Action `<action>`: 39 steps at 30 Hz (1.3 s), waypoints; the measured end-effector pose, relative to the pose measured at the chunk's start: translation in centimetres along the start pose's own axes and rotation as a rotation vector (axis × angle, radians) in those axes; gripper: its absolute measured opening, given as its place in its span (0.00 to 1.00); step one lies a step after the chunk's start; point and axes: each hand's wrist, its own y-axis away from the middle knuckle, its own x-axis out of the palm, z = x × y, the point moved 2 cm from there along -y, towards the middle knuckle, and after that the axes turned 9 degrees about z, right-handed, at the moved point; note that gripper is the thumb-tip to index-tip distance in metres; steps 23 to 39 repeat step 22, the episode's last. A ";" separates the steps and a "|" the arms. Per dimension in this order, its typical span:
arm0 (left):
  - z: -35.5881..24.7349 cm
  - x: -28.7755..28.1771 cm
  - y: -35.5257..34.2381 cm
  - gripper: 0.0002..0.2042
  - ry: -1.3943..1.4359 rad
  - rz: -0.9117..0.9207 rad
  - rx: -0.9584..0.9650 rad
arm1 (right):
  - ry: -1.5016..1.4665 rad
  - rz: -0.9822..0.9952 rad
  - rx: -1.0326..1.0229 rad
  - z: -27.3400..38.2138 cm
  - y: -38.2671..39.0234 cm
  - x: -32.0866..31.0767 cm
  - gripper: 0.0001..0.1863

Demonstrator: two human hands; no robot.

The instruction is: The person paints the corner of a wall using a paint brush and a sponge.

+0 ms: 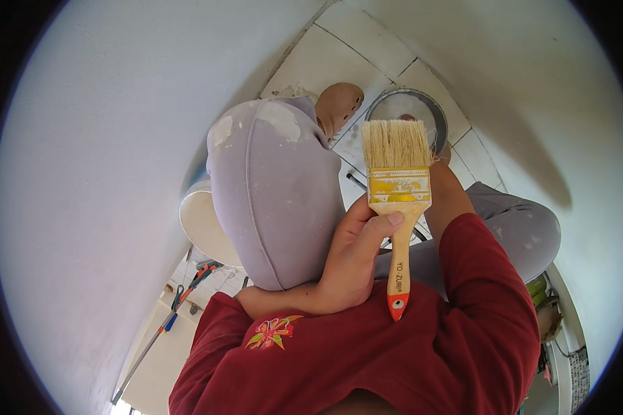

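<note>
My left hand (pixel 356 252) is closed round the wooden handle of a flat paintbrush (pixel 399 181), thumb on top. The brush stands bristles up in front of my chest, with pale bristles, a yellow and silver metal band and a red handle tip. Beyond it on the floor is a round dark-rimmed bucket (pixel 439 114) with whitish content. My right forearm reaches down to this bucket. Of my right hand (pixel 444 155) only a part shows by the rim, and the brush hides most of its fingers.
Pale walls (pixel 97 159) stand close on both sides over a white tiled floor (pixel 325 52). A white bucket (pixel 204 221) is left of my knee. A long-handled tool (pixel 163 328) leans at lower left. A brown clog (pixel 339 107) is on my foot.
</note>
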 end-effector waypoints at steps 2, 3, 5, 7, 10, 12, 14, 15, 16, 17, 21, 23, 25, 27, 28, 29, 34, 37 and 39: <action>0.0 0.1 0.1 0.14 0.003 0.024 -0.011 | -0.069 -0.101 0.053 -0.5 0.9 -0.6 0.10; 0.0 0.5 0.0 0.14 -0.018 0.064 -0.006 | -0.137 -0.204 0.104 -1.6 0.9 -1.0 0.10; 0.0 0.9 -0.3 0.14 -0.029 0.111 0.005 | -0.115 -0.194 0.125 -3.8 0.0 -1.8 0.10; 0.0 0.9 -0.5 0.14 -0.033 0.148 -0.027 | -0.091 -0.165 0.124 -4.2 0.0 -2.3 0.11; 0.3 -0.6 -0.2 0.14 -0.005 0.070 -0.018 | -0.072 -0.074 0.127 -2.1 2.9 -2.8 0.11; 0.6 -0.4 0.0 0.14 -0.005 0.085 -0.013 | -0.116 -0.094 0.132 -2.8 5.1 -3.7 0.11; 0.4 -0.7 0.1 0.14 -0.005 0.089 -0.006 | -0.159 -0.158 0.131 -2.8 4.0 -2.8 0.11; 0.4 -0.5 0.1 0.14 -0.008 0.113 -0.007 | -0.202 -0.230 0.143 -3.5 3.7 -2.7 0.11; 0.3 -0.3 0.1 0.14 -0.010 0.134 -0.007 | -0.202 -0.234 0.151 -4.1 3.5 -2.3 0.11; 0.4 -0.2 0.0 0.14 -0.009 0.141 -0.010 | -0.164 -0.180 0.088 -4.4 3.1 -2.1 0.12; 0.2 0.0 0.1 0.14 0.002 0.112 0.004 | -0.073 -0.136 0.036 -4.3 2.0 -0.5 0.13; 0.1 0.1 0.2 0.14 0.003 0.113 0.015 | -0.070 -0.132 0.031 -4.1 1.7 -0.3 0.13; 0.1 0.1 0.2 0.14 0.003 0.113 0.015 | -0.070 -0.132 0.031 -4.1 1.7 -0.3 0.13; 0.1 0.1 0.2 0.14 0.003 0.113 0.015 | -0.070 -0.132 0.031 -4.1 1.7 -0.3 0.13; 0.1 0.1 0.2 0.14 0.003 0.113 0.015 | -0.070 -0.132 0.031 -4.1 1.7 -0.3 0.13; 0.1 0.1 0.2 0.14 0.003 0.113 0.015 | -0.070 -0.132 0.031 -4.1 1.7 -0.3 0.13; 0.1 0.1 0.2 0.14 0.003 0.113 0.015 | -0.070 -0.132 0.031 -4.1 1.7 -0.3 0.13; 0.1 0.1 0.2 0.14 0.003 0.113 0.015 | -0.070 -0.132 0.031 -4.1 1.7 -0.3 0.13; 0.1 0.1 0.2 0.14 0.003 0.113 0.015 | -0.070 -0.132 0.031 -4.1 1.7 -0.3 0.13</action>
